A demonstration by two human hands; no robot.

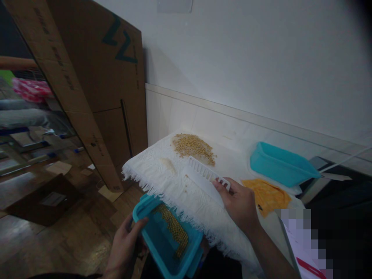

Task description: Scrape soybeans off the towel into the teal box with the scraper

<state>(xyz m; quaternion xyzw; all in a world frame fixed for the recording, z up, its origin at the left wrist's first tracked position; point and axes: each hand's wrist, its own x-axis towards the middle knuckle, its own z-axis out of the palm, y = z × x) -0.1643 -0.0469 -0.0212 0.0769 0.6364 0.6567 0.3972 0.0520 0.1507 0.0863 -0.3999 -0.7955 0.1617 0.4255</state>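
My left hand (125,248) grips the rim of a teal plastic box (162,244) held just below the near edge of a white fringed towel (162,174). A row of yellow beans (173,228) lies inside the box. My right hand (240,203) is closed on a white slotted plastic scraper (202,176) that rests flat on the towel. A pile of yellow beans (193,146) sits at the towel's far side, beyond the scraper. A few stray beans lie beside the scraper.
A second teal box (280,164) stands at the right by the wall, with an orange cloth (267,195) in front of it. Tall cardboard sheets (95,81) lean at the left. A wooden floor (43,217) with a flat box lies below.
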